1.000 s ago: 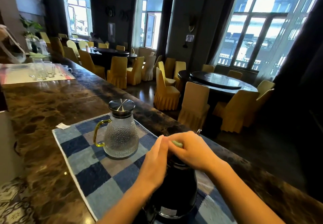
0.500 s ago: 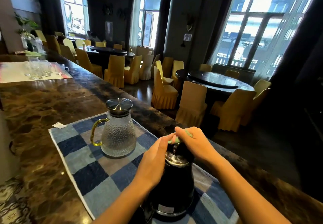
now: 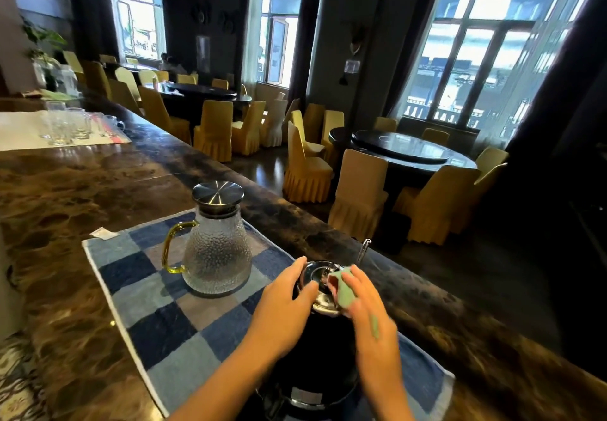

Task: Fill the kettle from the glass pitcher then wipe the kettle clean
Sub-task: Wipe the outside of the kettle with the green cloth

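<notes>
Dim dining hall beyond: round dark tables, chairs in yellow pleated covers, tall bright windows. Brown veined marble counter [image 3: 65,197], polished, runs from front to far left. A blue-grey checked mat [image 3: 157,322], woven and soft-looking, lies on it.

Task items:
- kettle [image 3: 315,348]: black, glossy, tall, with a mirror-chrome lid. It stands on the mat's near right part, between both forearms.
- glass pitcher [image 3: 216,256]: conical, with pebbled clear walls, a yellow loop handle and a brushed steel lid that is seated. It stands on the mat just left of the kettle, not touching it. Water level cannot be read.

Hands:
- left hand [image 3: 282,309]: fingers fairly straight, laid on the kettle's shoulder and lid rim, thumb apart. It braces rather than grips.
- right hand [image 3: 371,315]: motion-blurred. It pinches a small green cloth [image 3: 343,289] against the right side of the lid.

Judgement: filling looks finished and the wipe of the top is in hand. The body is probably not yet wiped.

Risks:
1. A sideways wipe at the top of a tall body could rock or tip it. The left hand only rests there, so a firm stroke towards the pitcher could shove the kettle into the glass.
2. The mat may creep on polished stone and carry both vessels with it.
3. The cloth could snag at the lid and pop it open. I cannot see a latch.
4. Chrome shows smears, so one pass may not do.

Far left: drinking glasses [image 3: 65,125] stand on a pale tray, well apart.
</notes>
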